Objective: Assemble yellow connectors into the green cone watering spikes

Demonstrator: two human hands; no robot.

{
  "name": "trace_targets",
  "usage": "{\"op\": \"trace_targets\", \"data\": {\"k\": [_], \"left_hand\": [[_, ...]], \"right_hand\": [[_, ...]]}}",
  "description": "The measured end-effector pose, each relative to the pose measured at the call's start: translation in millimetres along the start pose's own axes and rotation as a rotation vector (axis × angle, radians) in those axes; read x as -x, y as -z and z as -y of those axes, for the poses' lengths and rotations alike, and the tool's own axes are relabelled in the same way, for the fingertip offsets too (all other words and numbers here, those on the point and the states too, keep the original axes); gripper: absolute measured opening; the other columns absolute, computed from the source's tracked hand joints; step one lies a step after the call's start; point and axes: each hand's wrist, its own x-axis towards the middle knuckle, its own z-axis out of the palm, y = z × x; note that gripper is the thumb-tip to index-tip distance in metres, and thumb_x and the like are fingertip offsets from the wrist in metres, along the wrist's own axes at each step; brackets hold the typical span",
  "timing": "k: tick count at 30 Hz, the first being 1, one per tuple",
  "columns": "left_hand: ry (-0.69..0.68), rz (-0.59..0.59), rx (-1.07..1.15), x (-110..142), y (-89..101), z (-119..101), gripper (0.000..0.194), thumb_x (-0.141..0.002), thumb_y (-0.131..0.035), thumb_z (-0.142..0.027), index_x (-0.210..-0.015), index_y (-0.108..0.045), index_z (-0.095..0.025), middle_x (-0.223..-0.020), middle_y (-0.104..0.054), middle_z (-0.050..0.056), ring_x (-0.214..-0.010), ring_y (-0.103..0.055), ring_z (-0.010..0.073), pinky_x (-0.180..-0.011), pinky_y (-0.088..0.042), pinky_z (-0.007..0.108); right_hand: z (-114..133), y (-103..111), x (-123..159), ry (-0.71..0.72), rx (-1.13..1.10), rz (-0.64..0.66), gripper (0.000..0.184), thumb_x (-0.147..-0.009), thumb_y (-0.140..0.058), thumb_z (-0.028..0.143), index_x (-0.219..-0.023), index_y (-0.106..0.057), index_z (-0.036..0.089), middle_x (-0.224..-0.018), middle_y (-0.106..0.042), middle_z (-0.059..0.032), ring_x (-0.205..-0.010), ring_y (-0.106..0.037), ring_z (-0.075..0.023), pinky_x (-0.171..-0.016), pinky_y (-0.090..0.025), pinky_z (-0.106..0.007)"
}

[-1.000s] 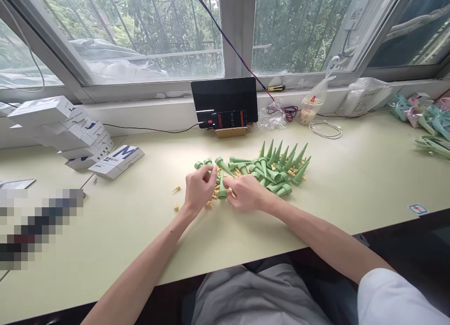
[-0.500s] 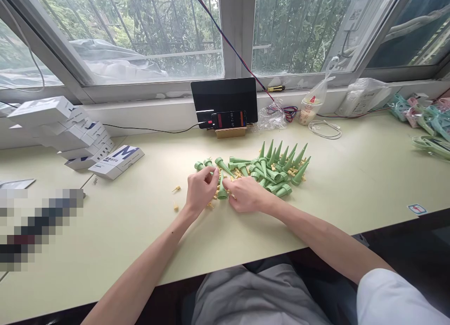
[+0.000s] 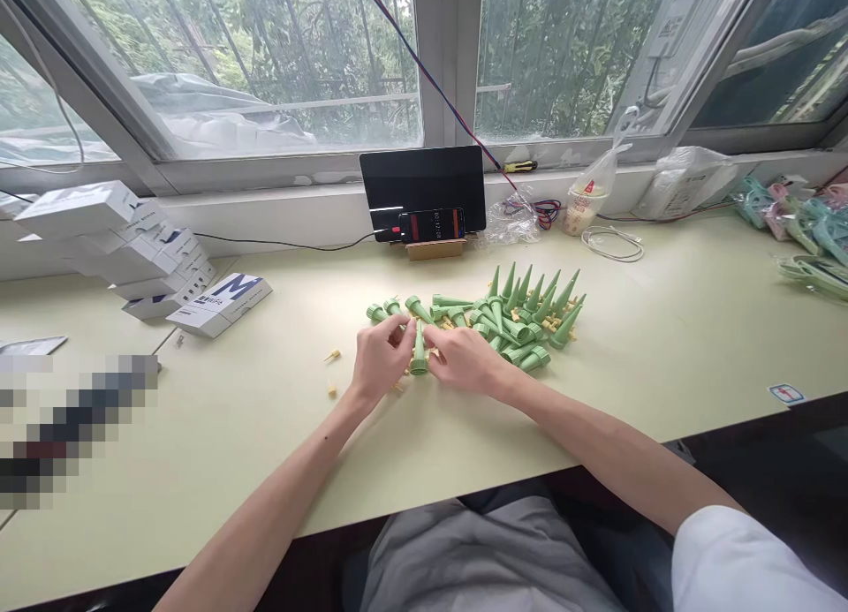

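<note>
A ribbed-base green plastic cone [image 3: 418,358] stands upright on the table between my two hands. My left hand [image 3: 382,354] is pinched beside the cone's tip, and what its fingers hold is hidden. From the other side my right hand [image 3: 464,358], also curled closed, brings thumb and forefinger close to the same tip; its contents do not show. Small yellow plug-like pieces lie around the hands, partly covered by them. Right behind and beyond my right hand spreads a heap of green cones [image 3: 520,331], some upright, others lying down, with yellow pieces among them.
Two loose yellow pieces, one of them a thin-stemmed plug [image 3: 332,355], lie left of my left hand. A phone [image 3: 432,226] leans against a dark tablet [image 3: 424,184] at the back. White boxes [image 3: 218,305] are at left; a bagged cup [image 3: 584,207] and cable [image 3: 613,244] at right.
My right hand has shifted slightly up, its fingertips now at the cone's tip. My left hand has moved a little to the right, closer to that tip. The cone stays in place.
</note>
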Motion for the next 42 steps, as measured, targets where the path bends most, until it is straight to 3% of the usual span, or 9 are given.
{"op": "trace_targets", "data": {"k": [5, 10, 23, 42], "left_hand": [[-0.104, 0.096, 0.048, 1.4, -0.9, 0.8, 0.019, -0.088, -0.057, -0.027, -0.073, -0.063, -0.018, -0.051, -0.048, -0.005, -0.047, -0.037, 0.0077, -0.05, -0.033, 0.022], [-0.281, 0.138, 0.072, 3.6, -1.9, -0.6, 0.011, -0.081, -0.055, -0.013, -0.076, -0.063, -0.018, -0.056, -0.052, -0.004, -0.051, -0.04, 0.0077, -0.052, -0.036, 0.021], [-0.35, 0.143, 0.035, 4.1, -3.4, -0.3, 0.008, -0.08, -0.057, -0.013, -0.077, -0.063, -0.018, -0.06, -0.054, -0.004, -0.053, -0.042, 0.008, -0.053, -0.036, 0.021], [-0.339, 0.112, -0.03, 4.0, -5.1, 0.4, 0.014, -0.083, -0.052, -0.011, -0.082, -0.064, -0.019, -0.06, -0.056, -0.004, -0.052, -0.046, 0.0087, -0.054, -0.038, 0.022]], "right_hand": [[-2.9, -3.1, -2.1, -0.079, -0.18, -0.201, 0.004, -0.089, -0.048, 0.016, -0.088, -0.049, 0.02, -0.063, -0.055, 0.0025, -0.051, -0.046, -0.0127, -0.054, -0.03, -0.024], [-7.2, -6.8, -3.2, -0.059, -0.29, -0.336, 0.003, -0.09, -0.05, 0.017, -0.09, -0.048, 0.02, -0.064, -0.054, 0.0032, -0.055, -0.049, -0.0132, -0.057, -0.035, -0.023], [-5.7, -7.8, -2.0, -0.042, -0.381, -0.384, 0.005, -0.093, -0.047, 0.02, -0.088, -0.048, 0.021, -0.066, -0.058, 0.0018, -0.057, -0.054, -0.0141, -0.06, -0.042, -0.024], [-6.7, -9.9, -3.4, -0.036, -0.362, -0.429, 0.01, -0.094, -0.047, 0.022, -0.084, -0.049, 0.021, -0.07, -0.055, 0.0014, -0.059, -0.051, -0.0133, -0.059, -0.04, -0.024]]}}
